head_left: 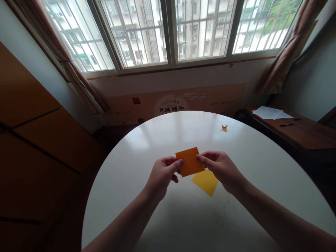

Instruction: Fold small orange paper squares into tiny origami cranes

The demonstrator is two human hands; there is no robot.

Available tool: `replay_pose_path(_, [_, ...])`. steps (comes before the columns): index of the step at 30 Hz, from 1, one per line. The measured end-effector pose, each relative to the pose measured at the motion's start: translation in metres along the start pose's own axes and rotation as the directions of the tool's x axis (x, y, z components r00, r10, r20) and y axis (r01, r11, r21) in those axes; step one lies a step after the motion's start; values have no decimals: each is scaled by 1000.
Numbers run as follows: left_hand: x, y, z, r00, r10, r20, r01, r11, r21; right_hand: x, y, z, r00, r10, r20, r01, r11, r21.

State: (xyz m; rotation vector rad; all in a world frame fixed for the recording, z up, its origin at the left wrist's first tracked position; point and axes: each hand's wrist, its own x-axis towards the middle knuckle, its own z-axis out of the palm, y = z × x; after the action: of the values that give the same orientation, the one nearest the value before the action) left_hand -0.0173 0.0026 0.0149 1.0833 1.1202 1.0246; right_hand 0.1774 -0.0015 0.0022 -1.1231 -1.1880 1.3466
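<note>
An orange square of paper [189, 163] is held up above the table between both hands, slightly tilted. My left hand [164, 173] pinches its left edge, thumb on the near face. On the opposite edge my right hand [219, 166] grips it the same way, also closed with the thumb in front. Below and a little to the right, a yellow sheet of paper [207, 183] lies on the table, its upper part hidden behind the orange square and the right hand. Farther back on the right sits a small orange folded paper figure [224, 128].
The round white table [118, 196] spreads under both arms. At the right stands a brown wooden side table [309, 131] with white papers [271, 112] and a dark pen [287, 125]. A wooden cabinet [39, 147] is on the left; barred windows [141, 35] are ahead.
</note>
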Motion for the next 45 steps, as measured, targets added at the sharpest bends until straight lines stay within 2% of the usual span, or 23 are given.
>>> replay_pose_path(19, [0, 1, -1, 1000, -5, -20, 6, 1000, 12, -1, 2, -2, 996, -79, 31, 81, 994, -75])
replay_pose_path(24, [2, 0, -2, 999, 12, -35, -10, 998, 67, 2, 7, -3, 995, -99, 9, 99, 991, -91])
replay_pose_path(28, [8, -2, -7, 998, 14, -68, -4, 990, 143, 6, 12, -5, 995, -97, 23, 100, 979, -180])
replay_pose_path(33, [23, -1, -27, 986, 27, -165, 4, 983, 184, 16, 18, -12, 993, -117, 27, 118, 905, -410])
replay_pose_path(37, [37, -1, -47, 957, 61, -282, 7, 972, 234, 21, 19, -21, 992, -112, 61, 127, 840, -527])
replay_pose_path(41, [48, -2, -71, 910, 113, -398, 19, 950, 312, 20, 17, -30, 986, -102, 135, 167, 728, -665])
replay_pose_path(45, [57, -1, -108, 833, 163, -529, 79, 911, 404, 14, 12, -33, 966, -99, 239, 247, 627, -739])
